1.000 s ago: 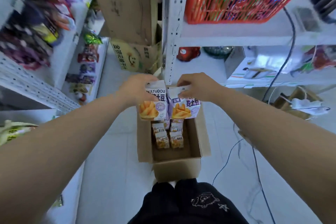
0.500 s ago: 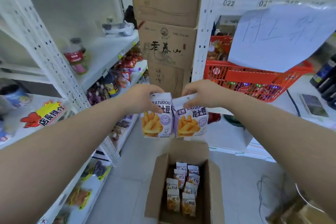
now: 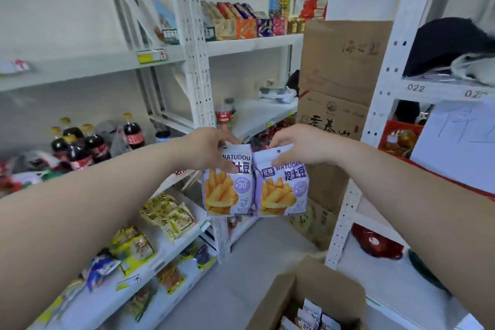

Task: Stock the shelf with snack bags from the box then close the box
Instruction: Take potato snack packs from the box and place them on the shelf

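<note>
On my feed, dark cola bottles (image 3: 80,146) stood grouped at the left. Yellow packets (image 3: 168,215) lay below them. Stacked brown cartons (image 3: 340,83) rose just beside a white upright, and a red basket (image 3: 399,136) sat to their right.

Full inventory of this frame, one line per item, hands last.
snack bags: two, purple-white with fries print, held side by side at centre, one per hand.
open box: one, brown cardboard, bottom edge of frame, more of the same bags inside.
cola bottles: several, dark with yellow caps, left middle shelf.
yellow packets: a pile, yellow, left lower shelf.
boxed snacks: a row, mixed colours, upper shelf.
stacked cartons: at least two, brown, behind the bags, right of centre.
red basket: one, right shelf, partly hidden.
white paper sheet: one, handwritten, far right.
left hand: pinches the left bag's top.
right hand: pinches the right bag's top.
</note>
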